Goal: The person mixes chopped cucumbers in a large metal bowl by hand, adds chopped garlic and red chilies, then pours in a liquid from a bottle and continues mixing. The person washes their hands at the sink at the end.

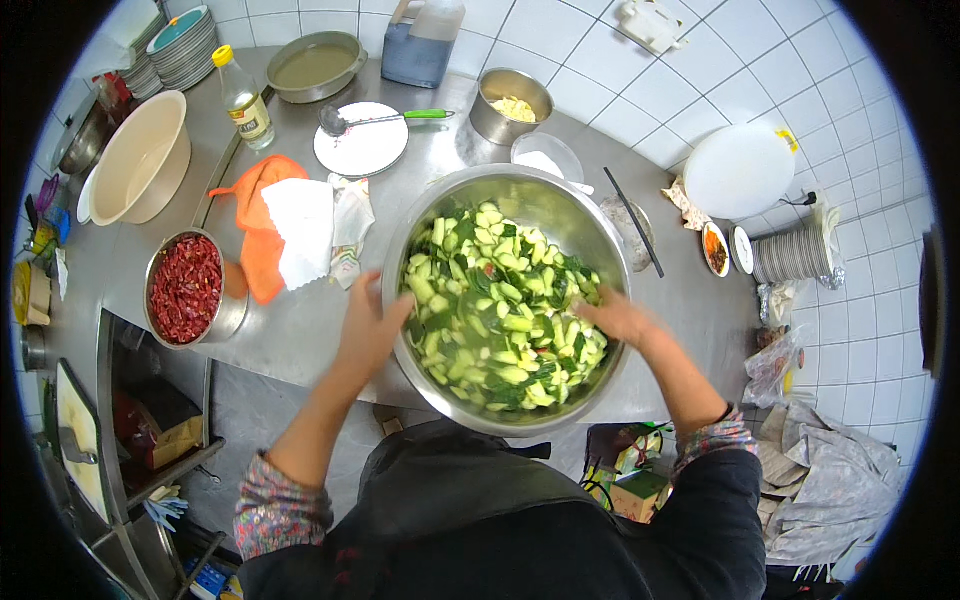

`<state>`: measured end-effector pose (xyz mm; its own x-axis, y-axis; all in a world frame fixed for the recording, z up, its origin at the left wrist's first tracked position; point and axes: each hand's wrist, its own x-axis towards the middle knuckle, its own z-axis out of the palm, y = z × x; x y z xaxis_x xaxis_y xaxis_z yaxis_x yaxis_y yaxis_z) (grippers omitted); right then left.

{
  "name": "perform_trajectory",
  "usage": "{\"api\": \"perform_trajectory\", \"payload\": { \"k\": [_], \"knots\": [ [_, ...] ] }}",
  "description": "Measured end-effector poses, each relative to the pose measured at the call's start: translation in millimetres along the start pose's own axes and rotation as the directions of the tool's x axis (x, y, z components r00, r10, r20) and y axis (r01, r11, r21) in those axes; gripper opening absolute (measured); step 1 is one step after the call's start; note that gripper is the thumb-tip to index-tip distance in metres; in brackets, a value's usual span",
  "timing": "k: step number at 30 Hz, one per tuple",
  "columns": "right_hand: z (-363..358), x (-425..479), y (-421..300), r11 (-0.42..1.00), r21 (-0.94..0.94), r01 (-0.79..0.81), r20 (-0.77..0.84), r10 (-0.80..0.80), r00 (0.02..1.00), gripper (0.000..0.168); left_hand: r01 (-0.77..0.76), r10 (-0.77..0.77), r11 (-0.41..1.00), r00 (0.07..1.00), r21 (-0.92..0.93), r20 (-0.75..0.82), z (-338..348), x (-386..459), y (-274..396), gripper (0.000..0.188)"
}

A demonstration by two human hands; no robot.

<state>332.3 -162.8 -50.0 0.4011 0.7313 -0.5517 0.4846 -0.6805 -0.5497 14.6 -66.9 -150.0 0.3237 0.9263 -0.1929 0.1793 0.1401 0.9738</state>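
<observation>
A large stainless steel bowl [615, 360] stands at the front edge of the metal counter, holding chopped green vegetables [510, 300], pale pieces mixed with dark green ones. My left hand [375, 322] is at the bowl's left rim, thumb over the rim and fingers outside it; whether it grips the rim I cannot tell. Inside the right part of the bowl, my right hand [619, 319] touches the vegetables, its fingertips partly hidden and blurred. Left of the bowl lie an orange cloth [262, 262] and a white paper sheet [300, 232].
A steel pot of chopped red chillies [186, 289] stands left. Behind are a white plate [367, 150] with a ladle [390, 118], a glass bottle [249, 105] and a steel pot [506, 131]. A dark stick [634, 221] lies right, by the tiled wall.
</observation>
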Motion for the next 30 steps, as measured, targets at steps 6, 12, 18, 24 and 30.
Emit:
{"api": "perform_trajectory", "payload": {
  "k": [6,12,18,24,30],
  "knots": [
    [65.1,59.1,80.6,0.254,0.848,-0.466,0.431,0.183,0.884,0.059,-0.202,0.240,0.949,0.961,0.241,-0.137,23.1,34.8,10.7,0.037],
    [64.3,72.5,5.9,0.286,0.890,-0.355,0.420,-0.208,0.884,0.068,-0.002,0.010,0.997,0.995,0.079,-0.103,21.6,3.6,0.6,0.040],
    [22.2,27.9,-43.6,0.967,0.249,-0.054,0.312,-0.028,0.950,0.092,0.155,-0.130,0.981,0.971,-0.118,0.199,7.3,-72.4,-11.1,0.061],
    [23.6,14.4,52.5,0.963,0.205,-0.173,-0.032,0.184,0.982,0.066,-0.131,0.138,0.983,0.989,0.131,-0.048,6.3,21.1,10.4,0.048],
    [91.7,68.2,100.0,0.272,0.896,-0.350,0.312,0.175,0.934,0.057,-0.210,0.259,0.926,0.958,0.313,-0.125,16.7,27.0,10.4,0.040]
  ]
}}
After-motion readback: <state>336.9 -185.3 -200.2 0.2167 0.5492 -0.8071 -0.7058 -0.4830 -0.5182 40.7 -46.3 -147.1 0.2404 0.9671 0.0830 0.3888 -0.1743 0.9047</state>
